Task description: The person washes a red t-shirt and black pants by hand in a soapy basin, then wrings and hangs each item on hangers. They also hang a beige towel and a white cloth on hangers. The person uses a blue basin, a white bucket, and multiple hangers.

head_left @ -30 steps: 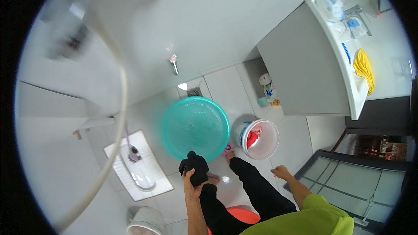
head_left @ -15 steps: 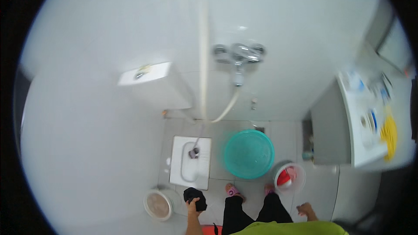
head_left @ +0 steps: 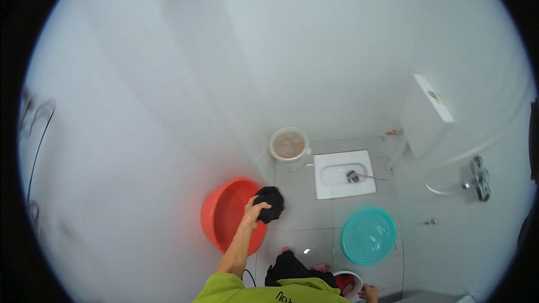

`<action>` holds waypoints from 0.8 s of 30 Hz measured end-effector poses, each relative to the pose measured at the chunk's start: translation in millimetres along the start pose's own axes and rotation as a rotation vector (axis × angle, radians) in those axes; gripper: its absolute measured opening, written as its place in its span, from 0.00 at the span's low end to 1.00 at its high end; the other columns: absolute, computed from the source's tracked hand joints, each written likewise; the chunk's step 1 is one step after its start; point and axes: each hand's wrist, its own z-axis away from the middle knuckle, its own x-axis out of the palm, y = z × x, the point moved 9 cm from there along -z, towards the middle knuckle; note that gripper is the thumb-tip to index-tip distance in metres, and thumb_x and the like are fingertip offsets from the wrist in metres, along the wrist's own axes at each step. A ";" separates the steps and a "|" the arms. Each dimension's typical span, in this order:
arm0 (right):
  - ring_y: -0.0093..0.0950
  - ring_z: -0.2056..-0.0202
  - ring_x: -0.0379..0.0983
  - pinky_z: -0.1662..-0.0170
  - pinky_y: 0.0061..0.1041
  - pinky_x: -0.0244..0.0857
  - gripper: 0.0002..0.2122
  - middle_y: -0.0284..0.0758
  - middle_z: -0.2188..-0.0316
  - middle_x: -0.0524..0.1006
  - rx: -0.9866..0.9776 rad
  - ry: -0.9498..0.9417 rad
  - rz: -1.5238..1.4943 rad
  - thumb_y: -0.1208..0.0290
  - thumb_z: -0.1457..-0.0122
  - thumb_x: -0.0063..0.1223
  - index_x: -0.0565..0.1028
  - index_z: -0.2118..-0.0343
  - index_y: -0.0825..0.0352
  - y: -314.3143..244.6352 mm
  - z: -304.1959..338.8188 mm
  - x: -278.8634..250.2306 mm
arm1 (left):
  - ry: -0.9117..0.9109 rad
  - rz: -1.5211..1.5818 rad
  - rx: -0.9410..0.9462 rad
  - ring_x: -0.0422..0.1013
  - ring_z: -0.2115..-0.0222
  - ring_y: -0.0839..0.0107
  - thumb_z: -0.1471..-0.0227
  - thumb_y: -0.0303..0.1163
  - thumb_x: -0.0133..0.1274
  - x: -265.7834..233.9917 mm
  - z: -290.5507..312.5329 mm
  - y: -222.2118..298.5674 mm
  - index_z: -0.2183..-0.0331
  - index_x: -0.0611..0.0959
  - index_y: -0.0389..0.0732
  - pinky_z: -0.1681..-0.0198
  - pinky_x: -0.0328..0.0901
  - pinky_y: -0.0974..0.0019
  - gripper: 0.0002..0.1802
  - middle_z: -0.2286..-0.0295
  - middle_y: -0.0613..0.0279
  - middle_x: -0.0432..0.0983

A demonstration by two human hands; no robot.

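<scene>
Two bare hands in the lower half of the frame, plus tubs and buckets. Left to right:

Lower left of centre: big red tub (head_left: 211,217), now nearly whole in view, a second ago only a sliver at the bottom edge. At its upper right rim: black cloth bundle (head_left: 272,202), just brought across from the teal basin's edge. Judging by that, work shifted from basin to red tub. Overlapping the rim in view (over the tub or just beside it, cannot tell).

Left hand (head_left: 254,211): wrapped round the bundle's left side, gripping it, some fingers lost behind the cloth. Arm stretched almost straight from the lower edge, slanting up and right across the tub.

Mid-frame, above the bundle: pale bucket (head_left: 292,164) of cloudy brownish liquid. Right of centre: white squat pan (head_left: 365,160), with brush (head_left: 352,177) on it, handle pointing right.

Bottom edge, right of centre: white bucket (head_left: 359,281) with red cloth (head_left: 343,280) inside. Just beside it, right hand (head_left: 369,293), formerly hanging clear, now close to the rim. Touching or apart, gripping or loose: cannot tell, too small.

Lower right: teal basin (head_left: 369,235), well apart from the bundle. Far right, on the wall: chrome mixer tap (head_left: 480,179).
</scene>
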 end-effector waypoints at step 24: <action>0.26 0.63 0.75 0.54 0.29 0.71 0.07 0.29 0.67 0.76 -0.333 -1.151 -0.440 0.75 0.47 0.59 0.77 0.65 0.65 -373.6 332.8 551.3 | -0.146 0.461 0.629 0.64 0.61 0.74 0.48 0.42 0.64 -225.7 186.9 14.8 0.60 0.67 0.44 0.53 0.62 0.66 0.24 0.63 0.67 0.65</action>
